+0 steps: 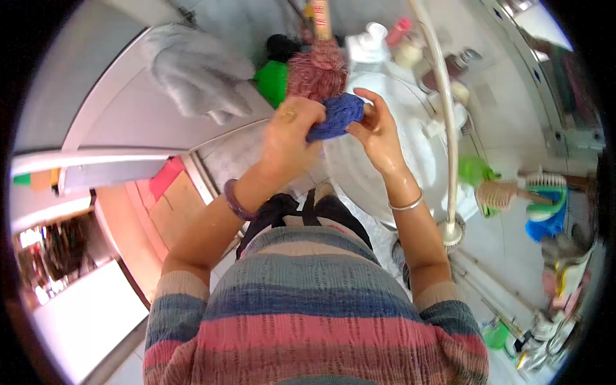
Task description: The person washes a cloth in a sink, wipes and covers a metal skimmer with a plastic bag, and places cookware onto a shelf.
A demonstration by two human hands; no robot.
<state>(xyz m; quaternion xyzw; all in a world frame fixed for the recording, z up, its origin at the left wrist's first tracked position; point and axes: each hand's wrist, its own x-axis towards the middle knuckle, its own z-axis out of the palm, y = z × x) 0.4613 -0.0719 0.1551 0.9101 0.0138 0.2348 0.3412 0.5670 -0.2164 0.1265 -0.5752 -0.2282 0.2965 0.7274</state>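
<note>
Blue cloth [336, 117], crumpled, matt and textured; basin [378, 168], white, smooth and glossy; mop head [317, 70], stringy, rough and matt; mop handle [321, 20], apparently wood; towel [192, 69], soft, matt, grey fabric; bangle [407, 203], silvery, shiny, metal-like.

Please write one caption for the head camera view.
Left hand and right hand holding crumpled blue cloth by white basin.

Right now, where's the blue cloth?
Head view, upper middle: the blue cloth is between left hand and right hand, below the reddish mop head, by the white basin's left side.
</note>
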